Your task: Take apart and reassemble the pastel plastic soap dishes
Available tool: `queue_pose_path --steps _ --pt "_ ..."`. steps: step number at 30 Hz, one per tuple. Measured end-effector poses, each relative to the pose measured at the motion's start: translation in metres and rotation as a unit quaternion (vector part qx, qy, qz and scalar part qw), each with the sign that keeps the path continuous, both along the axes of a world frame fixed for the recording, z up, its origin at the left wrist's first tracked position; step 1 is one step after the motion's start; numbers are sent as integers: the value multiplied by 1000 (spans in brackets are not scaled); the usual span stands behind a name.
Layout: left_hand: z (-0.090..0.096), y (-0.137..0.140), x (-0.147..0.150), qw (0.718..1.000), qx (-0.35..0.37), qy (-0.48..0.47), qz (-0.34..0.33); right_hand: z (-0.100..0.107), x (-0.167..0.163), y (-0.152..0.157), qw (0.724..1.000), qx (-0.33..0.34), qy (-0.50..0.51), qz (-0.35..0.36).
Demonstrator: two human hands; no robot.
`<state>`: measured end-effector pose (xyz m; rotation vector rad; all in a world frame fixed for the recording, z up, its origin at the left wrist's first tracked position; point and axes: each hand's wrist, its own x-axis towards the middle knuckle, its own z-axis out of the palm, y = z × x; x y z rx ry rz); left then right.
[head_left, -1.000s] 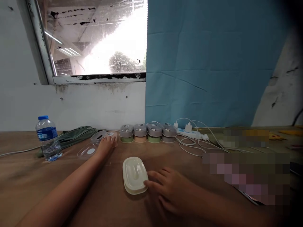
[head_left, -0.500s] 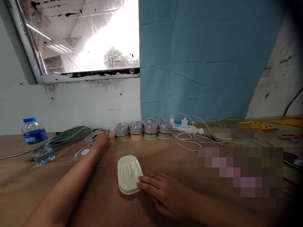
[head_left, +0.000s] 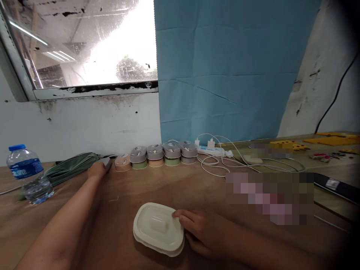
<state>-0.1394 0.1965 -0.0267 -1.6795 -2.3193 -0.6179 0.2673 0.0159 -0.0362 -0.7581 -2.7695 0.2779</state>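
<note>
Toward the far left, my left hand [head_left: 97, 170] closes round a grey lid [head_left: 106, 163]; only the lid's right end shows past my fingers. A pale cream, rounded oblong box [head_left: 159, 228] with a raised bar in its top lies in front of me, turned slightly askew. At its right end my right hand [head_left: 198, 230] grips the rim, index finger on top and thumb out of sight. Just right of my left hand stands a small pink tin [head_left: 122, 162] without a grey lid. Beside it is a row of grey-lidded tins [head_left: 155, 155] with green, orange or grey bases.
A water bottle [head_left: 29, 174] and a folded green cloth item [head_left: 73, 168] are on the left of the brown tabletop [head_left: 118, 221]. White cables run from a power strip [head_left: 210, 150] at the wall. Yellow pieces [head_left: 288, 145] and a black object [head_left: 336, 186] lie to the right.
My left hand has moved left off the pink tin, with the grey lid in it. My right hand has turned the cream box and drawn it nearer. The clear lid no longer shows.
</note>
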Motion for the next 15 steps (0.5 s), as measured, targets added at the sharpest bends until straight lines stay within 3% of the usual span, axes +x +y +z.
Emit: queue_pose_path --steps 5,8,10,13,15 --pt "30 -16 8 995 90 -28 31 -2 6 11 999 -33 31 -20" --pt "41 -45 33 982 182 -48 6 -2 9 20 998 -20 44 -30" --pt "40 -74 56 951 270 -109 -106 -3 11 27 997 -11 45 -59" --pt "24 -120 90 905 254 -131 -315 -8 15 36 991 -4 39 -126" --pt "11 -142 106 882 196 -93 -419 -13 17 40 983 -1 60 -175"
